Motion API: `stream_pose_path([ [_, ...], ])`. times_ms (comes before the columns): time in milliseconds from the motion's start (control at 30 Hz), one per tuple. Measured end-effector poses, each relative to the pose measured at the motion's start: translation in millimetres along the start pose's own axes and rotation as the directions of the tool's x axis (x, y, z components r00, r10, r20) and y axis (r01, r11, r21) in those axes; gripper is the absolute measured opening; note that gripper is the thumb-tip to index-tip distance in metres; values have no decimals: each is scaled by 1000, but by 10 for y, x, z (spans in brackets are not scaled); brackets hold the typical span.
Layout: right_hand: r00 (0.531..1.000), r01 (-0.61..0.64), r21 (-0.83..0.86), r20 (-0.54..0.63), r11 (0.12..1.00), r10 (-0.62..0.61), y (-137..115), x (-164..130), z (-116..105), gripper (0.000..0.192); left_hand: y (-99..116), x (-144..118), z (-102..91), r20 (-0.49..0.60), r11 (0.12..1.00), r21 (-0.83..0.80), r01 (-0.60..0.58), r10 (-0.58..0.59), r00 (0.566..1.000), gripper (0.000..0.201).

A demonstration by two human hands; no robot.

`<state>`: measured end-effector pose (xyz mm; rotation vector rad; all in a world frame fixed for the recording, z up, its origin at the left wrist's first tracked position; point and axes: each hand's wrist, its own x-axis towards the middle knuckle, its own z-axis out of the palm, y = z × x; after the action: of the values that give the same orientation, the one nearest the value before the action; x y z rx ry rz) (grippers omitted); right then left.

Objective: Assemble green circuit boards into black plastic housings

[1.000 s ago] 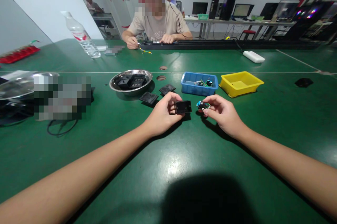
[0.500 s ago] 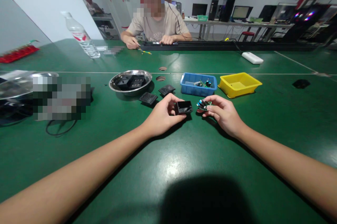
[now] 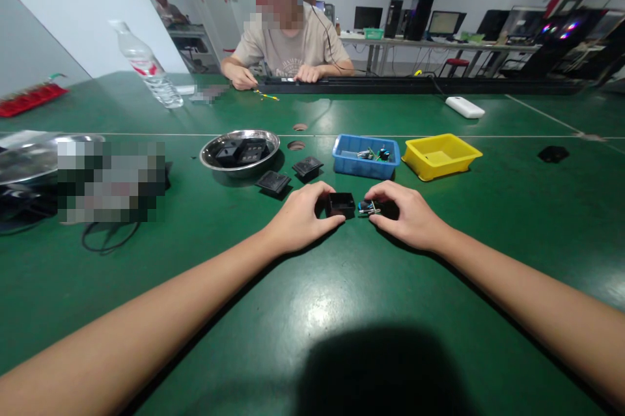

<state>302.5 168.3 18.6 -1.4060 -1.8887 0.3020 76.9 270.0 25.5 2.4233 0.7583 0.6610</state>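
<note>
Head view: left hand (image 3: 297,217) pinching small open black housing (image 3: 340,204), now lowered onto green table (image 3: 342,299) with opening up. Right hand (image 3: 407,214) closed on tiny circuit board (image 3: 366,208), brought down beside housing, nearly touching; looks like insertion about to start. Beyond grip: two black covers (image 3: 288,175), steel bowl (image 3: 239,150), blue tray (image 3: 366,157), yellow tray (image 3: 441,155).
</note>
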Motion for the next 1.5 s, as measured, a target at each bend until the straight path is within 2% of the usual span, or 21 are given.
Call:
stream_pose_path([
  [100,999,39,-29,25,999,-39,-19,-10,-1,35,-10,2,13,13,995,90,-50,49,999,32],
  [167,999,33,-37,-26,999,-34,-8,-33,-10,40,-13,-4,19,18,992,101,-73,72,997,36],
  [233,986,-59,-61,-159,996,49,49,-61,-50,45,-12,-13,18,9,991,89,-101,100,995,43],
  [300,927,-229,-97,-326,969,186,156,-88,-136,52,-7,-21,8,-17,985,96,-142,144,989,46],
  [367,859,-400,-186,-419,898,296,294,-109,-260,60,6,-28,-6,-41,971,133,-197,204,978,44],
  [433,819,-534,-329,-431,779,379,429,-124,-398,58,24,-34,-21,-39,950,178,-258,269,962,40],
  [500,797,-598,-439,-417,671,438,532,-135,-519,52,43,-40,-33,-12,925,205,-319,328,945,36],
  [567,771,-636,-485,-428,601,471,595,-150,-608,45,57,-51,-40,9,904,222,-366,373,928,32],
  [667,752,-654,-480,-493,585,437,622,-200,-683,29,73,-84,-41,-14,873,259,-414,432,902,30],
  [767,772,-586,-443,-560,678,301,563,-307,-713,16,117,-138,-25,-65,833,305,-462,502,862,32],
  [833,808,-469,-438,-562,767,174,467,-405,-701,14,175,-183,-2,-91,794,343,-502,561,823,35],
  [933,880,-209,-488,-472,848,-55,245,-560,-608,19,298,-251,38,-98,709,405,-577,661,744,40],
  [1000,911,-32,-511,-369,859,-185,73,-639,-499,18,386,-284,60,-72,673,432,-601,690,720,42],
  [1100,912,216,-509,-199,833,-358,-156,-691,-321,16,495,-303,81,16,652,454,-607,675,737,42],
  [1167,898,313,-522,-108,793,-426,-259,-686,-231,18,542,-303,95,77,647,459,-609,654,752,38],
  [1333,864,399,-567,-31,720,-503,-335,-651,-153,26,602,-314,156,148,635,444,-632,643,751,18],
  [1433,872,395,-544,-32,740,-489,-321,-653,-152,25,620,-320,189,131,677,423,-602,611,780,16],
  [1500,882,376,-530,-45,760,-468,-313,-658,-150,26,622,-318,196,126,686,411,-601,610,782,18],
])
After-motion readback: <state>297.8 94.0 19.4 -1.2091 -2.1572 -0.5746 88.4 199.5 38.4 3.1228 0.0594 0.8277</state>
